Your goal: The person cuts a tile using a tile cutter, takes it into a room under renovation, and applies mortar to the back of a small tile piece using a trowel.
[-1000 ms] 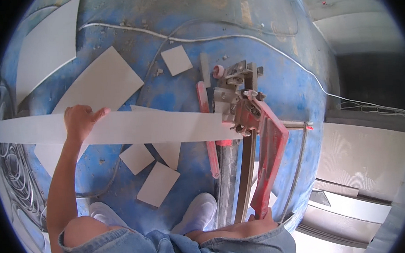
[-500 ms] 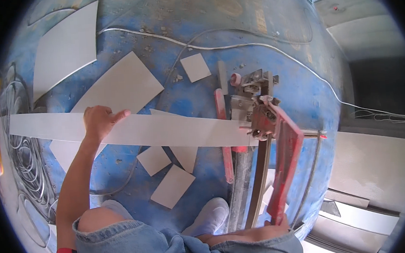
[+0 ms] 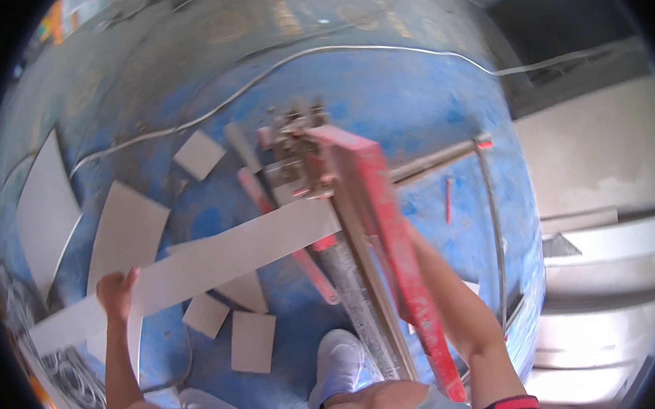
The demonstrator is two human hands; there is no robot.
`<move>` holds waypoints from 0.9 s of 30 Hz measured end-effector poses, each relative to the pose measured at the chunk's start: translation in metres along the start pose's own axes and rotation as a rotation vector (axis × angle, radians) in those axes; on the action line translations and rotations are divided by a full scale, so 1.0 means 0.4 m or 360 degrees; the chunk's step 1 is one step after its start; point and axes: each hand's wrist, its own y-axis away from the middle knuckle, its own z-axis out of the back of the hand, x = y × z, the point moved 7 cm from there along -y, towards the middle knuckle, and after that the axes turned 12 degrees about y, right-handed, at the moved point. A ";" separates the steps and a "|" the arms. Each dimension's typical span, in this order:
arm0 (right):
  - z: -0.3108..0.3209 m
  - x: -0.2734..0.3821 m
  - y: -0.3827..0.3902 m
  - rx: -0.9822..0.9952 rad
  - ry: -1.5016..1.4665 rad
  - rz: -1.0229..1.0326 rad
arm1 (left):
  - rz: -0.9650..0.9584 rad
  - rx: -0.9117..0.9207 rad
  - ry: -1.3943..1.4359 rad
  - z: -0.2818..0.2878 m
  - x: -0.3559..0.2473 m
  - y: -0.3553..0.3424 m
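1. A large pale panel (image 3: 47,214) lies on the blue floor (image 3: 458,249), beyond the left hand and to its left; a coil of cable (image 3: 72,377) sits nearer the person, below that hand and to its left.
2. The left hand (image 3: 117,292) is closed on the long pale strip (image 3: 229,257), thumb raised at the far edge.
3. The strip passes through the left hand's grip: a short end sticks out to the left of the hand, while the longer part slants up and away to the right.
4. Beyond the left hand, another pale panel (image 3: 125,232) lies partly under the strip. Farther off to the hand's right is a small square piece (image 3: 199,154); nearer the person, also to its right, are two smaller pieces (image 3: 205,315) (image 3: 253,344).
5. Well to the left hand's right, the strip's far end meets the cutter's metal head (image 3: 301,157). A long rail (image 3: 367,292) and a red lever (image 3: 416,304) run back toward the person.
6. The right forearm (image 3: 461,301) reaches up behind the lever, which hides the right hand; I cannot tell its grip.
7. A thin red stick (image 3: 448,201) lies right of the lever, beyond the forearm.
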 end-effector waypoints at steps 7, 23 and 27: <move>-0.021 -0.049 -0.056 -0.0165 0.0037 -0.0114 | 0.0094 0.0051 0.0191 -0.024 0.079 0.022; 0.686 -0.305 0.148 -0.0954 0.0222 -0.0113 | 0.0164 0.0229 0.0359 -0.015 0.044 0.011; 0.649 -0.317 0.261 -0.0462 0.2117 -0.0185 | 0.0082 0.0240 0.0462 -0.016 0.068 -0.004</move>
